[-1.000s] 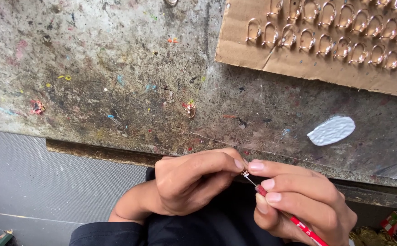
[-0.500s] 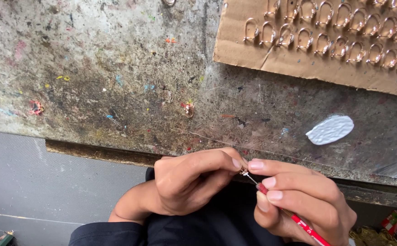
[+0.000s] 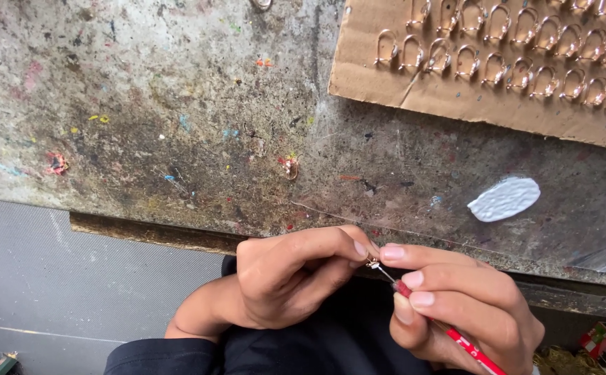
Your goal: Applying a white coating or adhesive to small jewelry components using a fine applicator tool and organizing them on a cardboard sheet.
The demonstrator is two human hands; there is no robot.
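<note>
Left hand [image 3: 289,281] curled below the table edge, thumb and forefinger closed on a tiny gold piece [image 3: 372,262]. Piece too small to tell its exact shape. Right hand [image 3: 466,309] just beside it, fingers wrapped tight around a thin red brush [image 3: 463,342], held like a pen. Metal tip of the brush touching the gold piece, right between both hands. Red handle slanting down to the lower right, partly hidden by the fingers. Both hands over dark clothing, a dark sleeve [image 3: 157,357] at the bottom left.

Above the hands, an old worn table [image 3: 143,125], grey and brown, spotted with small paint marks in red, yellow, blue and green. One small gold ring [image 3: 290,167] lying alone near the middle of the table, well apart from the hands. At the top right, a flat brown cardboard sheet [image 3: 414,90] on the table, carrying rows of gold rings [image 3: 497,62] standing upright in it. Below the cardboard, a white oval patch of paint [image 3: 504,198] on the table top. In the bottom right corner, a small red and white package [image 3: 603,345], only partly in view. Grey floor [image 3: 53,278] at the left, under the table edge.
</note>
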